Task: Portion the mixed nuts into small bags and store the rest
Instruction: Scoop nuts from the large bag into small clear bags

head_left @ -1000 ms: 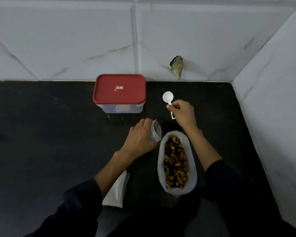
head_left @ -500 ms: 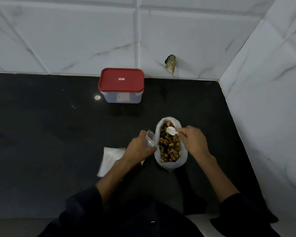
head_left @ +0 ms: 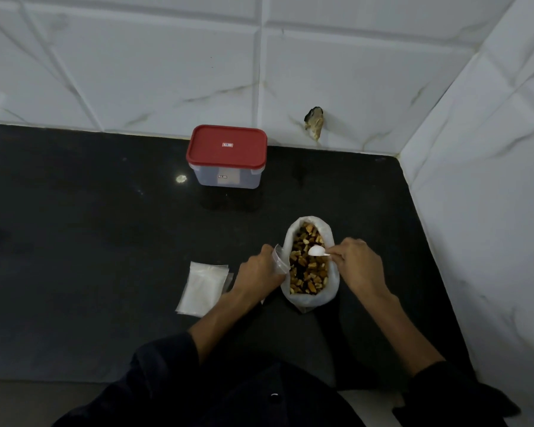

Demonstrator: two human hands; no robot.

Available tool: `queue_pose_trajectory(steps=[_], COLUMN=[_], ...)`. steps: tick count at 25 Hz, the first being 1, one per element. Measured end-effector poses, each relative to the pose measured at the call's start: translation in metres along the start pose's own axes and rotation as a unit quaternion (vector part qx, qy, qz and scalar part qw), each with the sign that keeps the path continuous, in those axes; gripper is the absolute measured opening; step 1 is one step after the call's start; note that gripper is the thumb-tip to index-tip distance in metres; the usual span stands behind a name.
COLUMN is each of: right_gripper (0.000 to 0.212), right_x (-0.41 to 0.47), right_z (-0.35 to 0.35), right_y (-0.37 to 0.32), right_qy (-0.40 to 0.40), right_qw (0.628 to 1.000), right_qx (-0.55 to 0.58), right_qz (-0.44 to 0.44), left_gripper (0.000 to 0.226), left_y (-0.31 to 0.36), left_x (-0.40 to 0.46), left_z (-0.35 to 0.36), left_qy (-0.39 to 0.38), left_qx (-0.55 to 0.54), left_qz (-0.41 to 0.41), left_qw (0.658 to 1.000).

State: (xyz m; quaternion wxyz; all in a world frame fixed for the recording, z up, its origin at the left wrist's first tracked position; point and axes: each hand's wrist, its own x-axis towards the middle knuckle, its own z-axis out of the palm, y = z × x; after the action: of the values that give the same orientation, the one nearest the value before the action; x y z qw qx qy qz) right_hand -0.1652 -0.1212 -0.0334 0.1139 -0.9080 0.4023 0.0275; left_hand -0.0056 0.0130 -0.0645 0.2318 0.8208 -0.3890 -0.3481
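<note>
A large clear bag (head_left: 311,298) full of mixed nuts (head_left: 307,266) stands open on the black counter. My right hand (head_left: 356,263) pinches the handle of a small white spoon (head_left: 317,251), whose bowl sits over the nuts. My left hand (head_left: 259,272) holds a small clear zip bag (head_left: 280,261) upright against the big bag's left side. A stack of small flat bags (head_left: 202,288) lies to the left of my left hand.
A clear box with a red lid (head_left: 227,146) stands shut near the back wall. White tiled walls close off the back and the right side of the black counter (head_left: 90,241). A chipped hole (head_left: 314,122) marks the back wall.
My right hand brought the spoon from beyond the big bag down over the nuts. My view pulled back, and the left hand kept the small bag beside the big one.
</note>
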Motion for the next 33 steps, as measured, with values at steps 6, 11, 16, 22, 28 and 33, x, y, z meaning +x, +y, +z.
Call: queue_pose_trajectory(steps=[6, 11, 16, 22, 28, 33], right_gripper=[0.021, 0.025, 0.024, 0.021, 0.012, 0.013], right_x=[-0.002, 0.012, 0.008, 0.006, 0.006, 0.004], right_z=[0.001, 0.001, 0.001, 0.017, 0.025, 0.024], right_y=[-0.004, -0.009, -0.007, -0.016, -0.024, -0.014], right_qy=[-0.033, -0.047, -0.081, -0.055, -0.051, -0.119], right_qw=[0.998, 0.989, 0.992, 0.968, 0.871, 0.749], right_qx=[0.025, 0.098, 0.052, 0.220, 0.436, 0.590], right_qz=[0.039, 0.097, 0.082, 0.111, 0.222, 0.276], left_gripper=[0.030, 0.036, 0.026, 0.044, 0.046, 0.045], left_y=[0.003, -0.003, -0.012, -0.004, 0.005, 0.005], left_x=[0.007, 0.016, 0.020, 0.016, 0.012, 0.013], left_z=[0.002, 0.006, 0.011, 0.008, 0.010, -0.001], left_qy=[-0.001, -0.009, 0.030, 0.001, -0.017, -0.023], left_qx=[-0.053, -0.164, -0.222, -0.294, -0.307, -0.227], left_qz=[-0.016, -0.041, -0.058, -0.061, -0.024, -0.025], left_qw=[0.998, 0.986, 0.973, 0.954, 0.951, 0.973])
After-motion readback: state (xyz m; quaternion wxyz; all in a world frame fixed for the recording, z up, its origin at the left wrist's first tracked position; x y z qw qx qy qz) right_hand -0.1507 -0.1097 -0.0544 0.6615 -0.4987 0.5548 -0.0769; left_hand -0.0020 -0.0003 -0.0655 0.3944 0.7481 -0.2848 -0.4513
